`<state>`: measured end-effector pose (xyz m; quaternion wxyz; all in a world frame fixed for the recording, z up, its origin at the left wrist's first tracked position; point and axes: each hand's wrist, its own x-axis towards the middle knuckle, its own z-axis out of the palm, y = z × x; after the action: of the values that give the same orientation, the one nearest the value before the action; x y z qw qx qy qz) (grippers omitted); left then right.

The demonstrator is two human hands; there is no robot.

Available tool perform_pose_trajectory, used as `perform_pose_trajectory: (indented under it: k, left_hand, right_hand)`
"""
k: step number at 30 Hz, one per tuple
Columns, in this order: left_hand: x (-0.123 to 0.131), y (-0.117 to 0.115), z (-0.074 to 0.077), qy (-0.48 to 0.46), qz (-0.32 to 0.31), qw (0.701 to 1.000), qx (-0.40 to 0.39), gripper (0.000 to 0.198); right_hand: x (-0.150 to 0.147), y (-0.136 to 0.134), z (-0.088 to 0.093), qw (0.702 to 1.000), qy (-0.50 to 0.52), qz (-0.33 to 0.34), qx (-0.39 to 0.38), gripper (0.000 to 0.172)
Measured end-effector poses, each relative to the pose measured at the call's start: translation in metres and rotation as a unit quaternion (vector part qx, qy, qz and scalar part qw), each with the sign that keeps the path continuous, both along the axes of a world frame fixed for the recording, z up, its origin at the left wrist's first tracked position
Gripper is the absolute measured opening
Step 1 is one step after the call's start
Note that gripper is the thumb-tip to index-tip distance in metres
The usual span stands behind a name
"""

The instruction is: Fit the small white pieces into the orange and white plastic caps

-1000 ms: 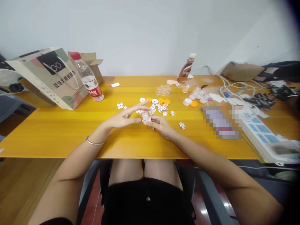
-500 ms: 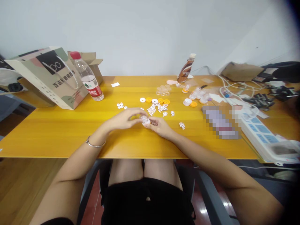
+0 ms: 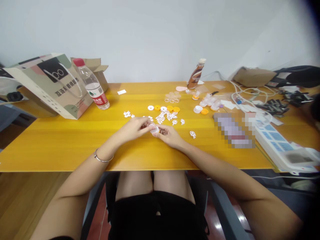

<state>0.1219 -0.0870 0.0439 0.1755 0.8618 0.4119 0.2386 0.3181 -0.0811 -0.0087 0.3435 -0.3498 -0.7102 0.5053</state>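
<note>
Between my two hands, just above the table, is a small round clear plastic case with an orange-yellow edge [image 3: 154, 129]. My right hand [image 3: 168, 134] grips it from the right, thumb and fingers closed on it. My left hand [image 3: 136, 128] is closed at its left side, thumb and fingers touching the clear part. Beyond my hands lie several flat white cut-out pieces [image 3: 162, 116] in a loose pile. A row of white and yellow round caps [image 3: 163, 108] stands behind them. Several clear rings [image 3: 172, 97] sit farther back, and small white parts [image 3: 127, 114] lie left.
On the left stand a paper bag [image 3: 58, 90], a carton [image 3: 100, 71] and a water bottle [image 3: 94, 88]. A brown drink bottle [image 3: 196, 74] is at the back. Rightward lie clear cases [image 3: 211, 101], a blurred-out flat object [image 3: 232, 130], a power strip [image 3: 277, 140] and cables.
My left fingers have closed in on the clear case, where they were spread apart at its left side. My right hand keeps its hold. The view has shifted slightly.
</note>
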Motion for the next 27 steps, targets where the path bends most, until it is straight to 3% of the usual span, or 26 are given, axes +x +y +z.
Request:
perform_pose_trajectory:
  k: [7, 10, 12, 17, 21, 24, 27]
  left_hand:
    - [0.001, -0.008, -0.001, -0.041, -0.061, 0.996, 0.042, 0.024]
    - [0.002, -0.008, -0.002, -0.042, -0.056, 0.997, 0.042, 0.024]
    - [0.005, -0.007, -0.003, -0.038, -0.044, 0.997, 0.05, 0.025]
    - [0.011, -0.006, -0.008, -0.025, -0.037, 0.997, 0.064, 0.034]
    - [0.007, -0.005, -0.008, -0.07, -0.017, 0.993, 0.096, 0.043]
    - [0.002, -0.002, -0.007, -0.077, -0.012, 0.99, 0.117, 0.033]
    - [-0.001, 0.003, -0.009, -0.047, -0.009, 0.986, 0.161, 0.028]
  right_hand:
    - [0.006, -0.008, 0.01, 0.998, 0.023, 0.061, -0.005, 0.044]
    - [0.006, -0.006, 0.012, 0.997, 0.022, 0.078, 0.001, 0.04]
    - [0.006, -0.003, 0.011, 0.997, -0.016, 0.063, 0.047, 0.033]
    - [0.01, 0.003, 0.01, 0.975, -0.089, -0.02, 0.205, 0.018]
    - [0.027, 0.02, 0.026, 0.961, -0.067, -0.16, 0.217, 0.025]
    - [0.058, 0.058, 0.047, 0.946, -0.054, -0.252, 0.198, 0.032]
    - [0.101, 0.109, 0.063, 0.908, -0.123, -0.344, 0.205, 0.039]
